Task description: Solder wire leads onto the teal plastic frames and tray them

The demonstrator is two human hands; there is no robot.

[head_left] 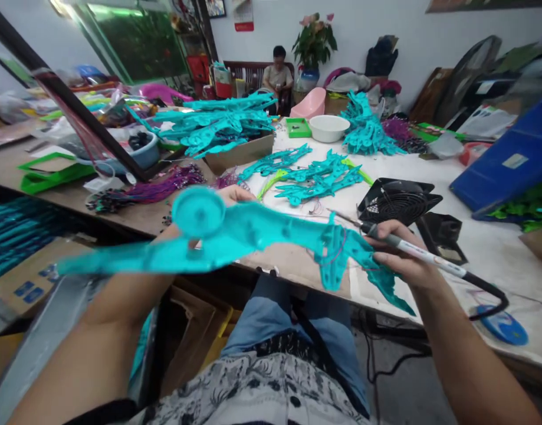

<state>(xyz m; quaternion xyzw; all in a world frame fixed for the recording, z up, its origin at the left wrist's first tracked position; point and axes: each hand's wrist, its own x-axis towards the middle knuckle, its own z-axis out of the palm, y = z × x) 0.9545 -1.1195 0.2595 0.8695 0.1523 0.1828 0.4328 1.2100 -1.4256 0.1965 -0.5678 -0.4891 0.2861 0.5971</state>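
A long turquoise plastic toy part (253,236) with a round disc at one end is held up over my lap. My left hand (233,198) grips it from behind near the disc, fingers mostly hidden. My right hand (397,257) is closed round a white soldering iron (412,251) with a black cord. The iron's tip points left, near the part's spiky right end, where thin wires show.
On the white table lie more turquoise parts (315,174), a black fan (397,200), a white bowl (329,127), a green tray (298,127) and a blue board (505,162). A cardboard box (239,150) holds stacked parts. Purple wires (160,189) lie left. A person (278,74) sits at the back.
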